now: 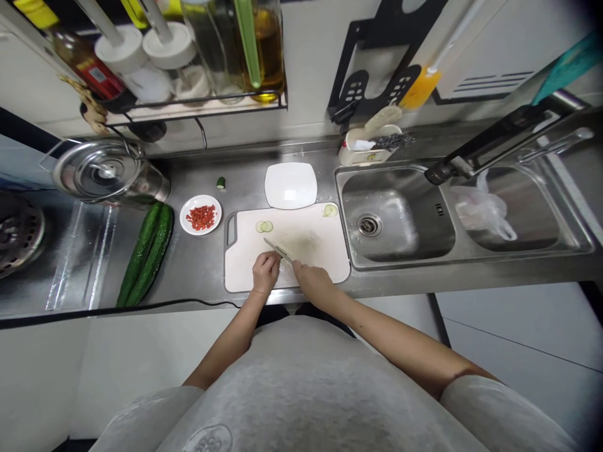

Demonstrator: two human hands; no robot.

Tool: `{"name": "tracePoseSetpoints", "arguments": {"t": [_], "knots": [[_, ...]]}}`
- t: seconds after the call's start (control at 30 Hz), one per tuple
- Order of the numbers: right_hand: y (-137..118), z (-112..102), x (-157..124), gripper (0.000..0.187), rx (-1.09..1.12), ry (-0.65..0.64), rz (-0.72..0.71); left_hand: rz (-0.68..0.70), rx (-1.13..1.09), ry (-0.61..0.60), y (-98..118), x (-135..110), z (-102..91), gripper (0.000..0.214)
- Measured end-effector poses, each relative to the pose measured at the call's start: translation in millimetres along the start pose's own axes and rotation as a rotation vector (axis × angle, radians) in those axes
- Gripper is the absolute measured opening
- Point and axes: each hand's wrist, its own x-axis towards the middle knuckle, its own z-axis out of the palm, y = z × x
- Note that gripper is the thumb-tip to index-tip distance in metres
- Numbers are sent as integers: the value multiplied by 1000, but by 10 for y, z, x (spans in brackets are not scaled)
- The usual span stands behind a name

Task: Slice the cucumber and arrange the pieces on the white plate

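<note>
My right hand [311, 281] is wrapped round the handle of a kitchen knife [272, 245], whose blade points up and left over the white cutting board [245, 267]. Close against the blade, my left hand [266, 272] has its fingers bunched on the board. A thin bit of green shows at the blade by my left fingertips; what those fingers hold is hidden. Thin cucumber slices [264, 226] lie at the board's upper left. More cucumber slices [330, 211] sit in its upper right corner. Wet green smears mark the middle.
Behind the board is a white plate [291, 185]. To the left are a small plate [183, 227] of chopped red pieces, a cucumber end [221, 182], whole cucumbers [147, 254] and a lidded steel pot [106, 172]. A double sink [396, 260] with a faucet [499, 141] adjoins the right side.
</note>
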Motion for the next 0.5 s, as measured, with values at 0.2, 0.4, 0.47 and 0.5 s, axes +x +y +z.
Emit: {"name": "tracePoseSetpoints", "arguments": {"t": [0.2,0.4,0.47,0.5], "knots": [[-11,-46,21,23,-6,-25,5,-4,7,-8,-4,9,3,12],[19,-93,28,19,-24,-53,-19,8,4,7,-20,-1,12,13],[34,-80,37,17,-26,-34,-35,16,-3,10,-13,2,7,13],[39,-73,41,17,-23,-27,-43,16,-2,11,-9,5,4,13]]}}
